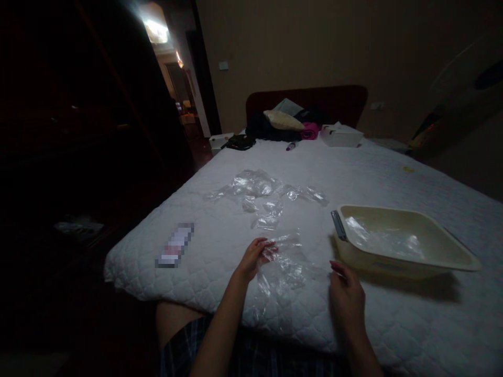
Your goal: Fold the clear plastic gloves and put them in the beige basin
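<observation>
A crumpled clear plastic bag (285, 272) is spread between my hands near the bed's front edge. My left hand (253, 257) is closed on its left side, with the thin film lying around the fingertips. On the other side, my right hand (348, 293) pinches the bag's right edge between thumb and fingers, just left of the basin. More clear plastic bags (253, 186) lie in a loose heap farther up the bed. A cream plastic basin (404, 269) with grey handles stands at the right, holding some clear plastic (393, 242).
The white quilted bed (212, 225) carries a blurred-out flat object (175, 246) at left. Clothes and a pillow (283, 120) are piled by the headboard (353, 97), between white boxes (341, 135). A small purple-and-white bottle (291, 146) lies before them. A fan stands at right.
</observation>
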`<act>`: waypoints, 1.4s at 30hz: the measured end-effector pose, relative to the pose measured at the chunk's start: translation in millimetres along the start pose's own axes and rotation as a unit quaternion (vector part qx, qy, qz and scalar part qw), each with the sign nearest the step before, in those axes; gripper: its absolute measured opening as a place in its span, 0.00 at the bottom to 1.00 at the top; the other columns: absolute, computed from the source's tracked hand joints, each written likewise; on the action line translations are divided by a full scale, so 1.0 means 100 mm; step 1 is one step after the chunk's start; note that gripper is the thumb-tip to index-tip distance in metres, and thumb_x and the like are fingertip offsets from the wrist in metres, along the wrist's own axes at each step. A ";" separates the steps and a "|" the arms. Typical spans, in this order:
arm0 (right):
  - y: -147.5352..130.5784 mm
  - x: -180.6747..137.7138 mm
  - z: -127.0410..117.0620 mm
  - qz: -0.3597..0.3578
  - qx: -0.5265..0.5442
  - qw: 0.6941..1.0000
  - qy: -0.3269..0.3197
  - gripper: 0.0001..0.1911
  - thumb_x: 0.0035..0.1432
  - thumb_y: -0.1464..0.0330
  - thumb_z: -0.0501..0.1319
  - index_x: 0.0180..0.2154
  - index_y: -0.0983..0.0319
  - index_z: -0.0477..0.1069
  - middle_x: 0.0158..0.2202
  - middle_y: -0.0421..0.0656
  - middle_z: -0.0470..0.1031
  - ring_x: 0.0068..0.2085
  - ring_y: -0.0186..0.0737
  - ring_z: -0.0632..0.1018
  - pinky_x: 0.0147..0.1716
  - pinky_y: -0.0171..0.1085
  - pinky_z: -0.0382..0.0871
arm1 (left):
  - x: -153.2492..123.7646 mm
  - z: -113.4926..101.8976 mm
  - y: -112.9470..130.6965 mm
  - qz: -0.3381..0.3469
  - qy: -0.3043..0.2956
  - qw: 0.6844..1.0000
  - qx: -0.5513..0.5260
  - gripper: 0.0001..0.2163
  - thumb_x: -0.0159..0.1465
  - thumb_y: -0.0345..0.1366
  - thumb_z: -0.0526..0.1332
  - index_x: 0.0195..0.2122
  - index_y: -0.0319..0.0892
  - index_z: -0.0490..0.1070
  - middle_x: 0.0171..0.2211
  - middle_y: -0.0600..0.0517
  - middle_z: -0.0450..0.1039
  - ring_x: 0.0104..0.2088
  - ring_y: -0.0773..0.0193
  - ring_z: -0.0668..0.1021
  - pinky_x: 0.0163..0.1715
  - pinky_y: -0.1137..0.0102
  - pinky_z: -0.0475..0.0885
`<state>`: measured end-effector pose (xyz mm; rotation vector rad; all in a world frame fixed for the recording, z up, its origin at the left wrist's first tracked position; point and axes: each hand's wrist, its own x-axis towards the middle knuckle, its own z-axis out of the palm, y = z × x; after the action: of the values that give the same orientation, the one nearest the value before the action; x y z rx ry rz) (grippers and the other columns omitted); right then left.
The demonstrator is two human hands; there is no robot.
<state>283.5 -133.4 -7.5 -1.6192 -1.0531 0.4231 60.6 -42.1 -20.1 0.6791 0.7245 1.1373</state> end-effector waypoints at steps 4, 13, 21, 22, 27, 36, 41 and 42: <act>-0.34 -0.12 0.11 -0.114 -0.026 0.982 -0.146 0.12 0.55 0.65 0.53 0.38 0.62 0.69 0.38 0.46 0.73 0.39 0.41 0.73 0.40 0.39 0.67 | 0.00 0.00 0.00 0.011 -0.005 1.000 -0.001 0.15 0.54 0.39 0.63 0.39 0.40 0.62 0.42 0.43 0.72 0.39 0.56 0.76 0.33 0.67 0.71; -0.17 -0.21 0.49 -0.236 -0.200 0.930 -0.200 0.10 0.58 0.69 0.51 0.37 0.62 0.70 0.36 0.48 0.71 0.39 0.43 0.71 0.40 0.41 0.65 | 0.01 -0.02 -0.01 0.007 0.007 1.000 -0.003 0.14 0.53 0.38 0.63 0.39 0.40 0.64 0.39 0.46 0.73 0.39 0.55 0.76 0.34 0.65 0.71; -0.21 -0.20 0.33 -0.226 -0.107 0.948 -0.197 0.07 0.57 0.70 0.52 0.32 0.62 0.67 0.34 0.45 0.69 0.38 0.40 0.70 0.40 0.38 0.63 | 0.06 -0.04 -0.03 -0.020 0.001 0.999 -0.045 0.12 0.52 0.34 0.64 0.37 0.39 0.65 0.38 0.45 0.73 0.40 0.54 0.76 0.40 0.62 0.69; -0.22 -0.20 0.27 -0.230 -0.102 0.945 -0.210 0.06 0.57 0.70 0.52 0.32 0.62 0.67 0.34 0.45 0.69 0.39 0.40 0.70 0.40 0.38 0.64 | 0.06 -0.04 -0.02 -0.025 0.006 0.999 -0.042 0.12 0.53 0.34 0.64 0.37 0.39 0.65 0.38 0.46 0.73 0.39 0.54 0.76 0.39 0.63 0.69; -0.20 -0.20 -0.07 -0.265 -0.117 0.907 -0.305 0.05 0.56 0.71 0.52 0.32 0.61 0.65 0.34 0.44 0.68 0.38 0.39 0.70 0.38 0.37 0.64 | 0.07 -0.03 0.00 -0.039 0.024 0.998 -0.038 0.09 0.54 0.31 0.62 0.36 0.39 0.66 0.37 0.47 0.73 0.36 0.57 0.77 0.38 0.63 0.70; -0.01 -0.37 -0.27 -0.286 -0.244 0.843 -0.385 0.08 0.57 0.70 0.50 0.30 0.62 0.66 0.32 0.45 0.67 0.34 0.39 0.69 0.34 0.37 0.63 | 0.11 -0.11 -0.05 -0.026 0.032 0.999 -0.028 0.07 0.54 0.30 0.61 0.35 0.38 0.68 0.33 0.50 0.72 0.31 0.64 0.76 0.34 0.65 0.72; -0.04 -0.30 -0.24 -0.252 -0.208 0.851 -0.411 0.07 0.53 0.67 0.54 0.27 0.62 0.66 0.30 0.43 0.68 0.32 0.37 0.69 0.32 0.35 0.62 | 0.08 -0.07 -0.01 -0.037 0.024 0.999 -0.032 0.08 0.53 0.31 0.62 0.34 0.38 0.68 0.34 0.50 0.72 0.32 0.63 0.76 0.35 0.64 0.72; -0.06 -0.25 -0.25 -0.230 -0.190 0.854 -0.427 0.08 0.53 0.66 0.54 0.26 0.62 0.66 0.28 0.42 0.68 0.30 0.36 0.69 0.30 0.34 0.62 | 0.08 -0.06 0.00 -0.036 0.021 0.999 -0.032 0.07 0.53 0.31 0.62 0.34 0.38 0.68 0.34 0.50 0.72 0.32 0.63 0.76 0.35 0.64 0.71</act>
<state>285.9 -168.1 -0.2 -1.4331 -2.2629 0.6567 57.5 -34.2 -25.2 0.5726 0.7402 1.1057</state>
